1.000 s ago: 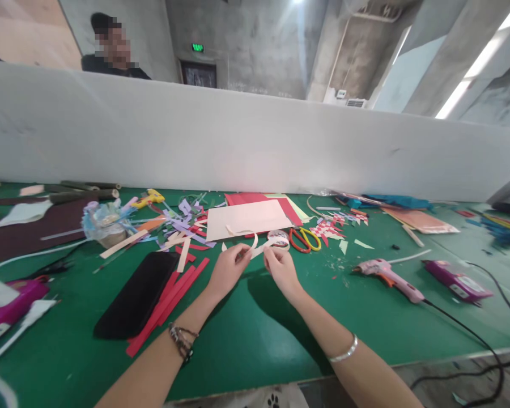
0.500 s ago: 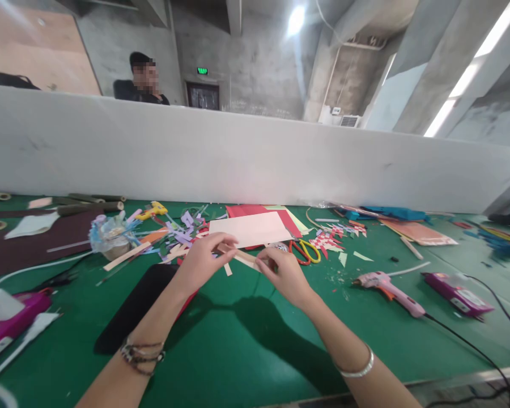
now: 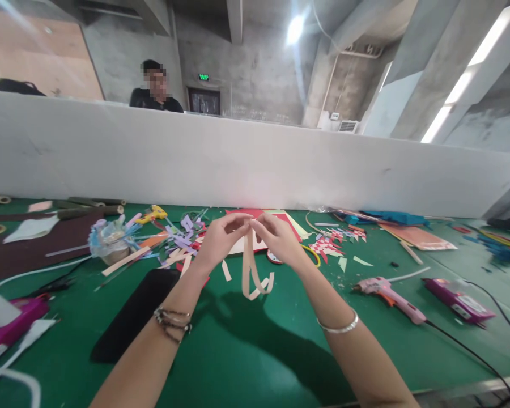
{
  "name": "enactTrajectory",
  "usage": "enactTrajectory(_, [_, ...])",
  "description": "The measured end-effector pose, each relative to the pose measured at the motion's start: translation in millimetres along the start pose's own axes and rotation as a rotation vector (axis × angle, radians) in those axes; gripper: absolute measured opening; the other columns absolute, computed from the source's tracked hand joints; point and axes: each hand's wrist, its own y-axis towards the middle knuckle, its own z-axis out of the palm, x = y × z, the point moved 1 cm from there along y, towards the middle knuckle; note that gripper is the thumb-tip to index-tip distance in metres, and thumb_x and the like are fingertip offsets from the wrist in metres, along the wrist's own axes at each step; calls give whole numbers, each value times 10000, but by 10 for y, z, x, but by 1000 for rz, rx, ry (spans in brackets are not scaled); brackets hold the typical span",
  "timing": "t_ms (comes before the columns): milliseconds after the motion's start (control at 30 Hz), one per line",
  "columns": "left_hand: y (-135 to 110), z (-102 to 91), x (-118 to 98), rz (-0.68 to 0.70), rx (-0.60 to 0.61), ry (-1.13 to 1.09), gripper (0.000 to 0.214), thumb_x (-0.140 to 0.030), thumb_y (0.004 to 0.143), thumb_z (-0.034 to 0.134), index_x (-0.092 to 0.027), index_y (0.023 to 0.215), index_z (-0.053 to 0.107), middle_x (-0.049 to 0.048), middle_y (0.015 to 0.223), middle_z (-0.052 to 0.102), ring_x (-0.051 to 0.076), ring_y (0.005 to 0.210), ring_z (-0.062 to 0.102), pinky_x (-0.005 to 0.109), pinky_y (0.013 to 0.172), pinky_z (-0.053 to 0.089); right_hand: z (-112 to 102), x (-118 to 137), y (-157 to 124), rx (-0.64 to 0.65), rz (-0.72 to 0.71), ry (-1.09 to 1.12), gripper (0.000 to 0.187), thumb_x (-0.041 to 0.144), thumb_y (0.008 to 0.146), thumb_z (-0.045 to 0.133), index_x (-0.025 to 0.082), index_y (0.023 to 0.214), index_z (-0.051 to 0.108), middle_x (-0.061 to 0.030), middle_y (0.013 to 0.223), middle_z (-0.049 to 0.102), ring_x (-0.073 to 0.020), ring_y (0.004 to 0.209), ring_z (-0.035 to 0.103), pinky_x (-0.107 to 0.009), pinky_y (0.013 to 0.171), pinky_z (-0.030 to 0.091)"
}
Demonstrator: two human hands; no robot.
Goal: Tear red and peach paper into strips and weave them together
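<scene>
My left hand and my right hand are raised above the green table, fingertips close together. Both pinch the top ends of a cream paper strip, which hangs down between them in a loop with its bottom curling near the table. Behind the hands lie pink and red paper sheets, partly hidden. Yellow-handled scissors peek out to the right of my right wrist.
A pink glue gun with a black cord lies right. A black pad, loose purple and red strips, a yellow glue gun and a woven red-white piece surround the hands. A white partition runs behind; another person sits beyond it.
Both hands rose from the table and came together. The cream strip, earlier held flat between them, now dangles in a loop.
</scene>
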Motion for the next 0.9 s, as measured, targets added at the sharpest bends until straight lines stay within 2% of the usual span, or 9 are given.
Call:
enactTrajectory(100, [81, 75, 63, 14, -20, -33, 344, -414, 729, 599, -148, 947, 606, 59, 868, 661, 187, 820, 609, 301, 757, 481, 35, -93, 93, -37, 19, 10, 244, 297, 819, 400, 190, 603, 440, 39, 532, 478, -88, 492, 421, -208, 482, 301])
enactTrajectory(200, [129, 142, 176, -1, -19, -8, 323, -403, 744, 573, -152, 947, 584, 44, 849, 650, 165, 784, 604, 260, 696, 475, 77, -216, 104, -51, 66, 94, 212, 233, 784, 392, 192, 578, 420, 48, 509, 454, -83, 474, 407, -203, 468, 302])
enactTrajectory(300, [153, 201, 305, -8, -46, 95, 276, -405, 818, 441, -161, 760, 556, -2, 670, 587, 129, 624, 560, 225, 576, 431, 122, -354, 104, -7, 95, 184, 191, 229, 764, 396, 192, 578, 421, 55, 493, 446, -78, 457, 404, -194, 453, 303])
enactTrajectory(400, [168, 251, 412, -10, -88, 178, 337, -381, 851, 366, -181, 592, 444, -44, 516, 436, 105, 495, 443, 219, 500, 335, 174, -481, 124, 28, 120, 245, 188, 224, 754, 392, 192, 571, 417, 61, 478, 441, -66, 425, 385, -188, 442, 299])
enactTrajectory(500, [178, 286, 483, 2, -103, 251, 328, -343, 842, 381, -189, 553, 383, -53, 490, 359, 107, 488, 377, 230, 498, 268, 226, -569, 143, 40, 143, 254, 195, 235, 760, 399, 191, 571, 424, 63, 461, 448, -62, 404, 377, -189, 434, 301])
enactTrajectory(600, [180, 311, 529, 20, -103, 298, 319, -319, 826, 401, -190, 539, 352, -50, 491, 346, 110, 498, 350, 239, 504, 235, 264, -615, 141, 36, 152, 248, 213, 256, 779, 405, 191, 577, 426, 66, 441, 438, -61, 383, 374, -188, 417, 299])
enactTrajectory(900, [164, 351, 585, -2, -124, 272, 316, -325, 832, 375, -194, 547, 339, -46, 513, 356, 116, 519, 379, 232, 517, 283, 322, -622, 99, 10, 188, 270, 309, 364, 825, 420, 192, 568, 401, 67, 434, 435, -47, 316, 362, -178, 351, 286])
